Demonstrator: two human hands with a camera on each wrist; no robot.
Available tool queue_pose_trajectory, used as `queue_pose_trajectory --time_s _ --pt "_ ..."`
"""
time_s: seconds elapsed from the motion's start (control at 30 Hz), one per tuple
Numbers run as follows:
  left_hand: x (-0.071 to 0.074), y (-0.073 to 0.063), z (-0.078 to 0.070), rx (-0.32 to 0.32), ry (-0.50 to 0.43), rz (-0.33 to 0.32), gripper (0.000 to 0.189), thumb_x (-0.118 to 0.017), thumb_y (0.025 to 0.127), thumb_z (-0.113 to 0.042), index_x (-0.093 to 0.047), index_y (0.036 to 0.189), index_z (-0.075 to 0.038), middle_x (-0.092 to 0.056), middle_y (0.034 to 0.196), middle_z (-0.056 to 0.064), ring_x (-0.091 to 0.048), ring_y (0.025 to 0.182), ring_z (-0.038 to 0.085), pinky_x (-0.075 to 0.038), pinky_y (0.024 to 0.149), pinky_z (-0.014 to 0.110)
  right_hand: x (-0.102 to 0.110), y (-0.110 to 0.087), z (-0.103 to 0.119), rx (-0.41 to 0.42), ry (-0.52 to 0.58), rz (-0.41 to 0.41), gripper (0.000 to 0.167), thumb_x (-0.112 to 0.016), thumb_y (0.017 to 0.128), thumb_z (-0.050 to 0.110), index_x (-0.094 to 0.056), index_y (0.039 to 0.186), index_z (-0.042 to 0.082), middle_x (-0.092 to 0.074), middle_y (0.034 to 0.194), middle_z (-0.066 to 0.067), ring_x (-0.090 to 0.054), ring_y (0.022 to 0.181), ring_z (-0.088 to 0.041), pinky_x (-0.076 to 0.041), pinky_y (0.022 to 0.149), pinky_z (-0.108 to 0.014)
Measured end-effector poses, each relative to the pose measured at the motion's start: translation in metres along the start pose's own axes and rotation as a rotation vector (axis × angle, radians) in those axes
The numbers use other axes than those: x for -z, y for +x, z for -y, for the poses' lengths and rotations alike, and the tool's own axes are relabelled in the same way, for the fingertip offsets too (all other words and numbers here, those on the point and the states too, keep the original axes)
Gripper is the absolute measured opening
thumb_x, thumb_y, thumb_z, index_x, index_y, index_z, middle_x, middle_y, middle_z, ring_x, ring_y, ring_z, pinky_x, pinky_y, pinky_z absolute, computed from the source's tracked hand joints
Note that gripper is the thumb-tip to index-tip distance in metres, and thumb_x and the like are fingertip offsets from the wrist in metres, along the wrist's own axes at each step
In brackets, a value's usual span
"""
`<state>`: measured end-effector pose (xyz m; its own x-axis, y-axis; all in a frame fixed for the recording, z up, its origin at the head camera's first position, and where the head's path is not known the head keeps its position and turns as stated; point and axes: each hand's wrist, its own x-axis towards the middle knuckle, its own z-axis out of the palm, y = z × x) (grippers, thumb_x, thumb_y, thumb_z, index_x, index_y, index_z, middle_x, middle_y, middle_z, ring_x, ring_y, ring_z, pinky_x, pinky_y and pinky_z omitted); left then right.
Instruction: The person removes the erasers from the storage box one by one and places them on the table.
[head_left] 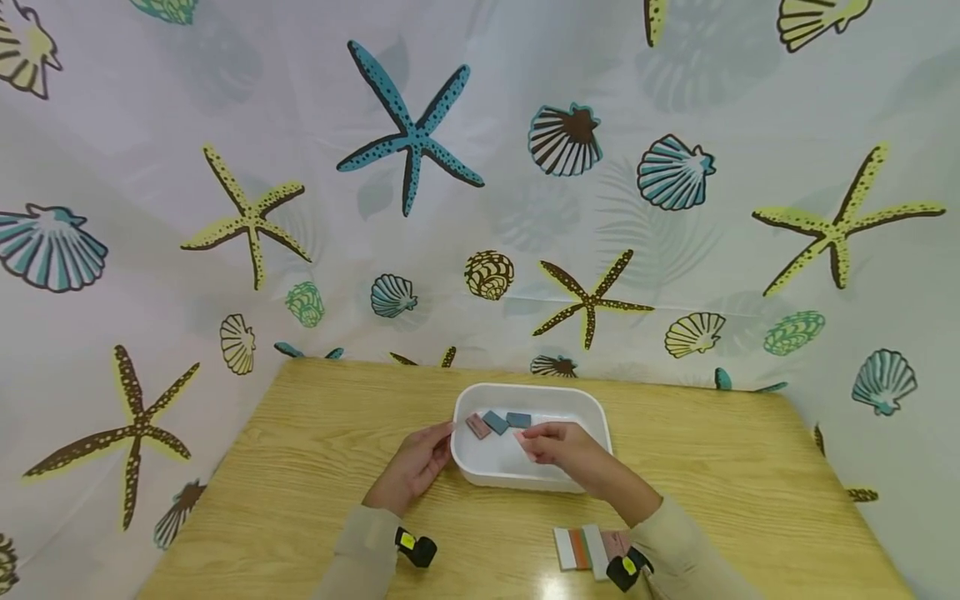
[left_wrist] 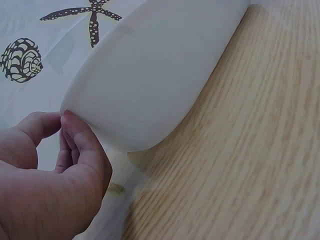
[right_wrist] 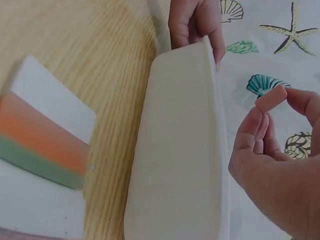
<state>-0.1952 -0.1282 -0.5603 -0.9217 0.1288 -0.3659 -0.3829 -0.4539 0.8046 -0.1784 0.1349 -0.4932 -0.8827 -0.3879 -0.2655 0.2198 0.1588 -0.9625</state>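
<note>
My left hand grips the rim of a white plastic tray at its left end, thumb and fingers pinching the edge in the left wrist view. Over the tray, my right hand pinches a small pink eraser between thumb and fingertips. Inside the tray, toward its back left, lie a reddish eraser and two blue-grey erasers, one tilted and one nearly level. The underside of the held eraser is partly hidden by fingers in the head view.
In front of the tray, near my right wrist, lies a row of erasers: a white one, an orange and green one, another white one and a pink one, partly covered. A patterned curtain surrounds the wooden table.
</note>
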Motion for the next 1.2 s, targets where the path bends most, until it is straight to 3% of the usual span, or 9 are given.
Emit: queue_pose_trajectory --time_s 0.13,0.3,0.47,0.73,0.93,1.1,1.2 --pt "-0.001 0.0 -0.001 0.004 -0.005 -0.003 0.039 -0.06 0.091 -0.015 -0.052 0.122 0.008 -0.058 0.099 0.008 -0.055 0.079 0.008 -0.049 0.071 0.016 0.002 -0.022 0.001 -0.006 -0.016 0.002 0.039 -0.065 0.088 0.028 -0.059 0.111 -0.003 -0.058 0.112 -0.017 -0.058 0.092 -0.02 -0.05 0.084 -0.033" --pt "-0.001 0.0 -0.001 0.007 0.0 0.005 0.04 -0.059 0.092 -0.015 -0.051 0.123 0.008 -0.058 0.1 0.008 -0.055 0.08 0.008 -0.05 0.073 0.017 0.01 -0.051 -0.006 -0.005 -0.037 0.008 0.039 -0.062 0.09 0.028 -0.058 0.113 -0.002 -0.06 0.11 -0.013 -0.057 0.093 -0.02 -0.046 0.089 -0.041" --pt "-0.001 0.001 0.0 0.013 -0.025 -0.011 0.037 -0.06 0.091 -0.013 -0.052 0.121 0.008 -0.058 0.097 0.007 -0.056 0.079 0.008 -0.049 0.072 0.016 0.018 -0.075 -0.016 -0.009 -0.009 -0.006 0.039 -0.063 0.089 0.027 -0.056 0.114 -0.003 -0.061 0.107 -0.01 -0.057 0.1 -0.028 -0.045 0.09 -0.047" --pt "0.003 -0.002 0.001 0.02 0.004 0.003 0.041 -0.06 0.092 -0.017 -0.051 0.124 0.006 -0.056 0.105 0.009 -0.054 0.082 0.009 -0.049 0.074 0.017 0.023 -0.104 -0.032 -0.004 -0.084 -0.035 0.037 -0.065 0.087 0.019 -0.056 0.113 -0.006 -0.061 0.099 -0.009 -0.058 0.088 -0.021 -0.051 0.077 -0.033" --pt "0.002 0.002 0.002 0.003 -0.012 0.009 0.043 -0.061 0.091 -0.016 -0.05 0.124 0.009 -0.058 0.1 0.009 -0.055 0.078 0.008 -0.05 0.071 0.016 0.021 -0.126 -0.043 -0.024 -0.32 -0.18 0.034 -0.068 0.085 0.029 -0.06 0.099 -0.001 -0.06 0.088 -0.004 -0.057 0.079 -0.017 -0.051 0.065 -0.023" --pt "0.001 0.001 0.001 0.013 -0.009 0.002 0.041 -0.06 0.091 -0.016 -0.052 0.123 0.008 -0.058 0.101 0.009 -0.055 0.079 0.008 -0.05 0.071 0.016 0.018 -0.143 -0.048 -0.105 -0.5 -0.353 0.034 -0.069 0.083 0.037 -0.061 0.089 0.004 -0.059 0.08 0.0 -0.054 0.072 -0.013 -0.048 0.061 -0.022" --pt "-0.001 -0.001 0.0 0.013 0.002 0.009 0.042 -0.06 0.091 -0.016 -0.05 0.124 0.009 -0.057 0.103 0.01 -0.055 0.08 0.008 -0.049 0.071 0.016 0.019 -0.148 -0.057 -0.144 -0.567 -0.412 0.033 -0.071 0.081 0.035 -0.06 0.088 0.005 -0.057 0.079 0.001 -0.052 0.071 -0.012 -0.047 0.061 -0.022"
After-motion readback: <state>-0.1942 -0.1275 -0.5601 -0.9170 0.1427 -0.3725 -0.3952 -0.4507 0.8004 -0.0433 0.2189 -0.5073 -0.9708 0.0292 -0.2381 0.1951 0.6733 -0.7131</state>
